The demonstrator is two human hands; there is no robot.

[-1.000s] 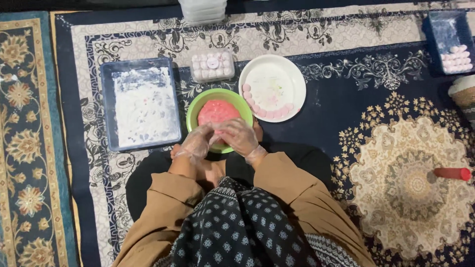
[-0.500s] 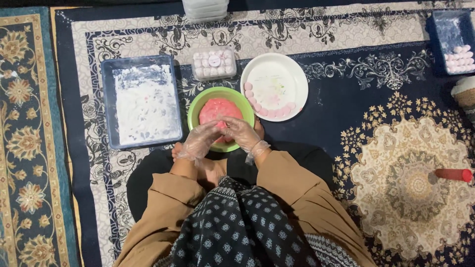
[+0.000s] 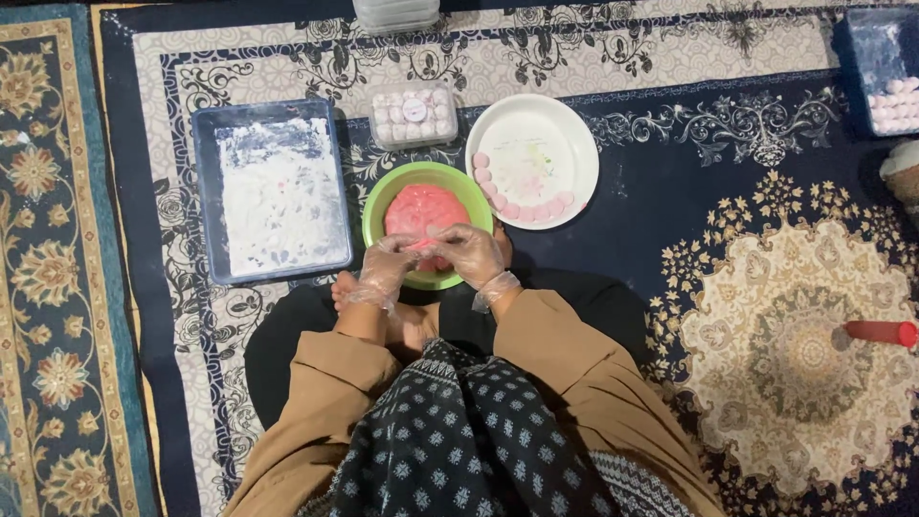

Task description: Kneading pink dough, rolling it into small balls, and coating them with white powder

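Note:
A green bowl (image 3: 388, 196) holds a lump of pink dough (image 3: 421, 207) in front of my knees. Both my hands wear thin clear gloves. My left hand (image 3: 386, 272) and my right hand (image 3: 471, 254) meet over the bowl's near rim, fingers pinched together on a small piece of the pink dough. A white plate (image 3: 555, 134) just right of the bowl carries a curved row of small pink dough balls (image 3: 522, 206). To the left lies a blue tray (image 3: 205, 191) dusted with white flour.
A clear plastic box of pale round sweets (image 3: 414, 113) sits behind the bowl. Another blue tray (image 3: 866, 48) with pale balls is at the top right. A red cylinder (image 3: 881, 332) lies on the patterned carpet at the right. Stacked clear containers (image 3: 395, 13) stand at the top edge.
My hands have stayed over the bowl's near rim, working the pinched dough; the fingers have shifted slightly and drawn closer together. Nothing else has moved.

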